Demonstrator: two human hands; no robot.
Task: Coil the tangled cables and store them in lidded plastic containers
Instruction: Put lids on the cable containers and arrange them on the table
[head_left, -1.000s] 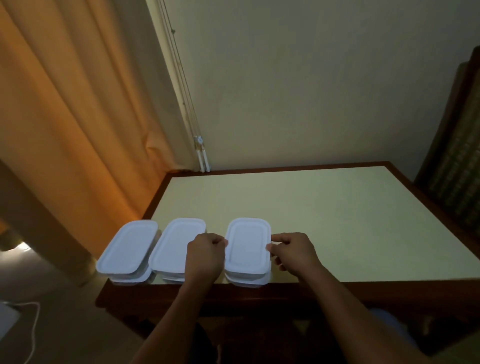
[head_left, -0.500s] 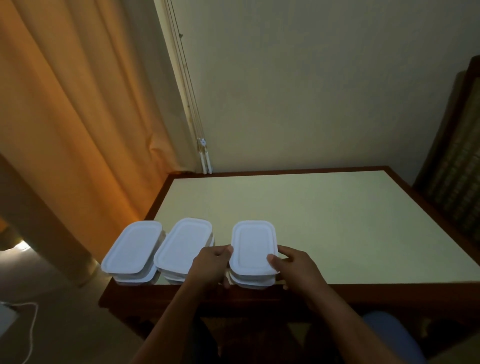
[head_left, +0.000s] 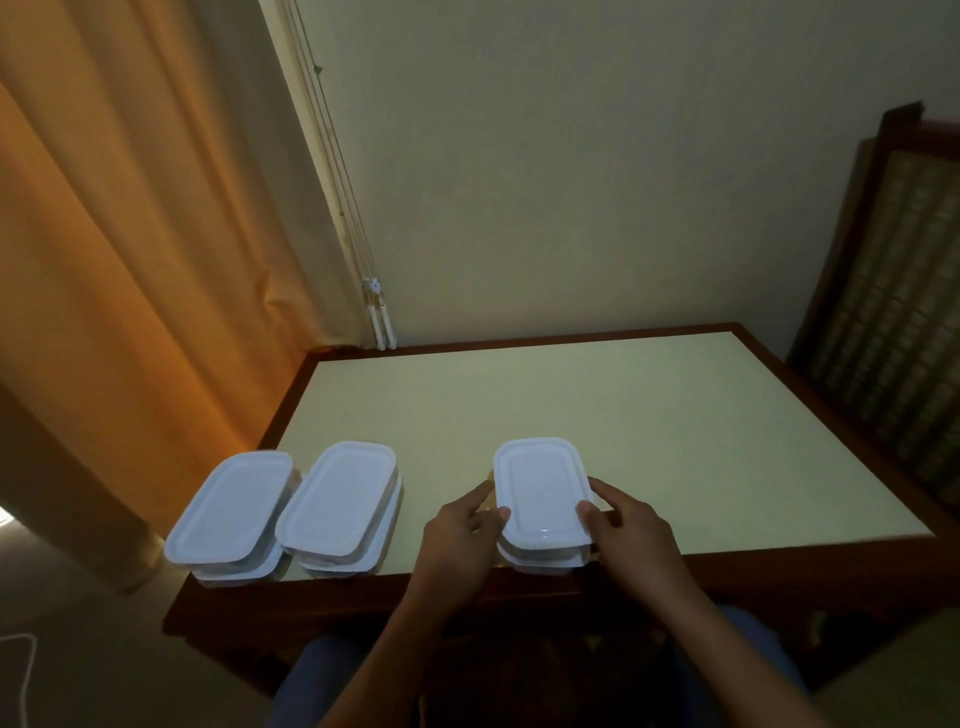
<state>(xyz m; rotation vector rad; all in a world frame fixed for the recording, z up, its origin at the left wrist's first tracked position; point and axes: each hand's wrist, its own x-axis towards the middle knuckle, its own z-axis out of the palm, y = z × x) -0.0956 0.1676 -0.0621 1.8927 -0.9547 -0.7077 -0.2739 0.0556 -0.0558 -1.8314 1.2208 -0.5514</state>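
Contents are hiding behind opaque white plastic, and dim light is blurring each lower tub. The left hand (head_left: 462, 530) and the right hand (head_left: 631, 530) are gripping the right stack (head_left: 540, 491) from its sides, thumbs on top, at the table's (head_left: 649, 415) near edge, apart from the middle stack (head_left: 337, 499) and the left stack (head_left: 231, 509).

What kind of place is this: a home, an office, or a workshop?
Probably a room in a home. An orange curtain hangs at the left, a wooden-edged table stands by the plain wall, and lidded plastic containers of a household type sit on it.
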